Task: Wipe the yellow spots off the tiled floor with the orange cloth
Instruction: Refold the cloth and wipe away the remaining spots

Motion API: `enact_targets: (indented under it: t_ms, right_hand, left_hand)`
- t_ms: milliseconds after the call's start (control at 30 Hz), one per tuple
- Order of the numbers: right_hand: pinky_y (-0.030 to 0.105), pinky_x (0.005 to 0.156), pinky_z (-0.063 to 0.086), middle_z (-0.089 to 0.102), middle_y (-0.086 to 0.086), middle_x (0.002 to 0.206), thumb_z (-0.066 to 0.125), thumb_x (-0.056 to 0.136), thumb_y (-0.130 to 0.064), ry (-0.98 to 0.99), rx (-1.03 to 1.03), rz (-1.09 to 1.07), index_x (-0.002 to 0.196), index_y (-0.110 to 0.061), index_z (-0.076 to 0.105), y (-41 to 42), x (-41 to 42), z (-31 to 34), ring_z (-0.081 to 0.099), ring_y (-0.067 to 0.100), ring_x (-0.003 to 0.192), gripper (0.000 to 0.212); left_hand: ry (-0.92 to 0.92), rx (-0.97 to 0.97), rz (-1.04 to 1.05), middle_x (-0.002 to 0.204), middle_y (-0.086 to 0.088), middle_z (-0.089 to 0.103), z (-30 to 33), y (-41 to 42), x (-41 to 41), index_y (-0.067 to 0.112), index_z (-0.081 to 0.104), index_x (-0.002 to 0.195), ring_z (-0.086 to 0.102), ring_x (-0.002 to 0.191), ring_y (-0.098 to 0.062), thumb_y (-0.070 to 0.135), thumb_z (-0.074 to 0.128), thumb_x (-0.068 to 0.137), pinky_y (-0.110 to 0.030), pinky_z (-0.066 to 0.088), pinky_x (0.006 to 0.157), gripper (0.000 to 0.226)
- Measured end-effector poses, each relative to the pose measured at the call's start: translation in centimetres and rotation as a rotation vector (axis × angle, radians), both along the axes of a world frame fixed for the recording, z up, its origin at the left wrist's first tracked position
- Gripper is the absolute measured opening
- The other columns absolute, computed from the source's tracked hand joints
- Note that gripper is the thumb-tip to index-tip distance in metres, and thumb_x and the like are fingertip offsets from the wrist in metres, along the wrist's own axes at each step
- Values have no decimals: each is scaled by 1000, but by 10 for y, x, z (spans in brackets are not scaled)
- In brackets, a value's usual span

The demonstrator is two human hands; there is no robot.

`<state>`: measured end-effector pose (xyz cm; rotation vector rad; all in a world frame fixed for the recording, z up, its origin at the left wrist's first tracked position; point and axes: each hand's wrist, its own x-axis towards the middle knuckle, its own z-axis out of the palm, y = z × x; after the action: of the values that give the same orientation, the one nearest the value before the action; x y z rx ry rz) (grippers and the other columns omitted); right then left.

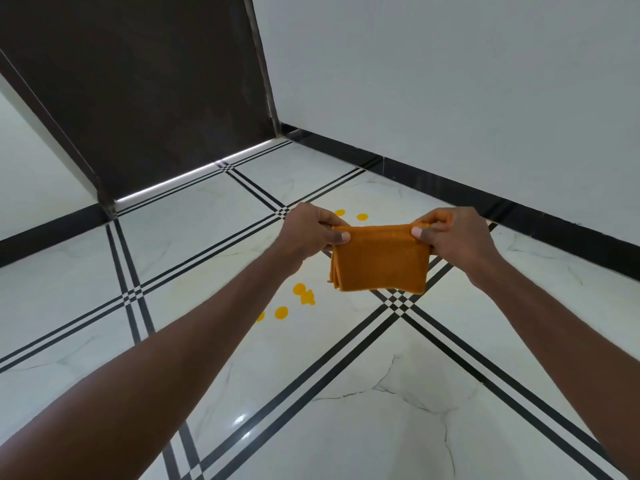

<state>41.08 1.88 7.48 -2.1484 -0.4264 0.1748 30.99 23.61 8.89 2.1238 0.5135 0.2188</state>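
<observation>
Both hands up front: the left hand (pixel 313 230) and right hand (pixel 450 233) pinch the top corners of the folded, nubbly orange cloth (pixel 379 259), held above the glossy marbled tiled floor (pixel 346 393). Round yellow spots (pixel 304 296) dot the tile below.

Bare tiled floor (pixel 311 393) all around yellow spots (pixel 304 296); walls (pixel 450 81) well apart.
</observation>
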Motion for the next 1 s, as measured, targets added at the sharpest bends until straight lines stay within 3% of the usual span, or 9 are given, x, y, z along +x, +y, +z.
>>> enact_targets:
  t_ms: [200, 333, 433, 567, 700, 800, 900, 1000]
  right_hand:
    - [46, 87, 61, 71, 2, 89, 80, 87, -25, -173, -75, 61, 102, -18, 74, 7, -2, 10, 73, 25, 86, 18]
    - [40, 86, 58, 71, 1, 89, 80, 87, -29, -193, -103, 131, 99, -20, 74, 12, 2, 14, 72, 22, 86, 16]
    - [32, 81, 51, 72, -4, 88, 79, 87, -29, -157, -103, 201, 92, -27, 73, 19, 7, 11, 68, 15, 86, 8]
    - [24, 68, 54, 74, -3, 88, 80, 87, -19, 10, -32, 261, 92, -19, 77, 53, 11, -16, 72, 15, 86, 6]
    - [36, 86, 59, 77, 5, 89, 79, 87, -14, -46, -80, 294, 94, -15, 80, 104, 17, -54, 71, 18, 86, 8]
    - [33, 85, 51, 76, 3, 94, 79, 84, -18, -115, -169, 320, 95, -19, 81, 130, 13, -84, 68, 23, 94, 11]
    - [25, 83, 43, 70, -2, 99, 77, 87, -19, -95, -348, 371, 102, -20, 80, 132, -13, -149, 63, 18, 92, 16]
    - [29, 84, 53, 75, -1, 104, 67, 91, -20, 33, -623, 531, 105, -19, 76, 126, -60, -236, 68, 19, 91, 17]
  left_hand:
    - [18, 15, -15, 98, -4, 74, 1, 15, -7, 8, 74, 112, 72, 89, -15, 14, 76, 86, -18, 59, 65, 26]
    - [94, 56, -58, 89, 3, 72, 6, 27, -15, 12, 75, 103, 70, 77, -7, 21, 74, 88, -12, 55, 57, 18]
    - [128, 104, -84, 89, 4, 73, 8, 41, -24, 20, 74, 93, 70, 81, -8, 27, 74, 88, -17, 57, 66, 8]
    - [182, 193, -77, 89, 4, 75, -7, 67, -35, 25, 75, 86, 71, 86, -11, 33, 79, 83, -27, 60, 76, 9]
    - [179, 210, -2, 83, 1, 76, -42, 102, -40, 17, 79, 93, 72, 79, -13, 24, 82, 80, -23, 59, 71, 15]
    - [177, 252, 32, 68, 6, 70, -85, 119, -55, 18, 80, 93, 60, 59, 3, 17, 82, 76, -15, 46, 65, 17]
    - [250, 331, 38, 82, 1, 75, -156, 121, -79, 19, 81, 97, 66, 79, -4, 17, 82, 76, -9, 39, 68, 21]
    - [466, 376, -130, 113, -2, 74, -235, 112, -113, 19, 78, 108, 65, 109, -20, 18, 74, 84, -28, 46, 95, 24]
